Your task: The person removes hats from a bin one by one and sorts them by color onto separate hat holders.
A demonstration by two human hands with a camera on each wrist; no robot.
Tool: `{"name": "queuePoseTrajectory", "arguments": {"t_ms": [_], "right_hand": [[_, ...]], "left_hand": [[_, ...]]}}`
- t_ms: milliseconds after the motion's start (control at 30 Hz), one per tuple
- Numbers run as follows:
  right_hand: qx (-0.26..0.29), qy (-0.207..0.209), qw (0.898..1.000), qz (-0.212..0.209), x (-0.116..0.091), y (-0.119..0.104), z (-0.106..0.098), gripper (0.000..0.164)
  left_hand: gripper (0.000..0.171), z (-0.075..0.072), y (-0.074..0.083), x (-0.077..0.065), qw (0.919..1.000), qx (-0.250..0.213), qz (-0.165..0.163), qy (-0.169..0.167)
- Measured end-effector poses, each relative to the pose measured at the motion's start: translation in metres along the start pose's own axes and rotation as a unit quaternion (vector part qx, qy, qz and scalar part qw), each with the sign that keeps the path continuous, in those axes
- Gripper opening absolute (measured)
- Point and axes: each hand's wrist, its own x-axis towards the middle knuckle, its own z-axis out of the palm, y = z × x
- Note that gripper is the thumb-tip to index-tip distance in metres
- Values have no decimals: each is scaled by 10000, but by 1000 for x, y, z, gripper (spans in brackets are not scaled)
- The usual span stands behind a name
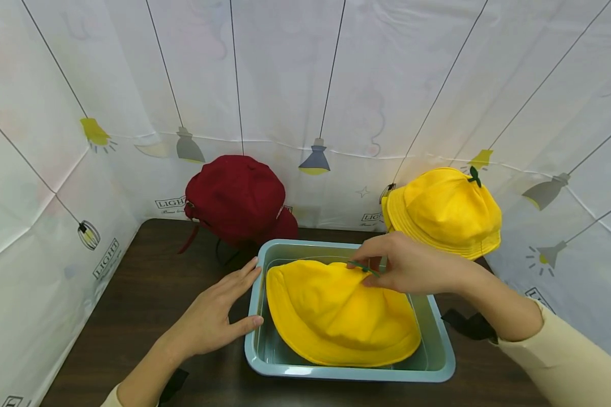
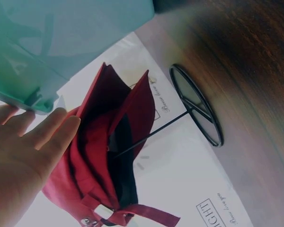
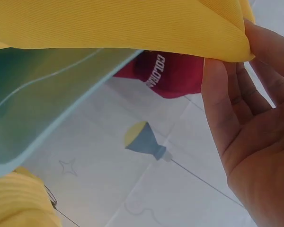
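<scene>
A yellow bucket hat with a green sprout on its crown lies tilted inside a light blue plastic tray. My right hand pinches its crown beside the sprout between thumb and fingers. In the right wrist view, the yellow cloth stretches out from that grip, above the tray's wall. My left hand is spread along the tray's left side, fingertips and thumb at the rim. From the left wrist, its straight fingers show near the tray's corner, with the red cap close behind.
A dark red cap with a strap sits on a black wire stand behind the tray, to the left. Another yellow bucket hat stands at the back right. Printed white cloth walls off the dark wooden table.
</scene>
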Motion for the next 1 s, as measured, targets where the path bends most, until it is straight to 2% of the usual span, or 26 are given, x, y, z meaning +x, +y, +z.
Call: {"name": "queuePoseTrajectory", "arguments": {"t_ms": [200, 500, 700, 800, 1000], "right_hand": [[-193, 191, 9996, 115, -5, -7, -14, 31], [-170, 565, 9982, 48, -14, -18, -32, 31], [-401, 830, 9957, 4, -20, -24, -44, 35], [-502, 949, 9942, -42, -24, -25, -49, 36], [-708, 1245, 9889, -394, -29, -23, -56, 39]], "left_hand": [[83, 0, -2, 0, 10000, 53, 51, 40], [82, 0, -2, 0, 9999, 43, 136, 96], [83, 0, -1, 1, 9999, 2, 114, 70], [83, 0, 0, 1, 9999, -42, 100, 62], [83, 2, -1, -1, 9999, -43, 97, 57]]}}
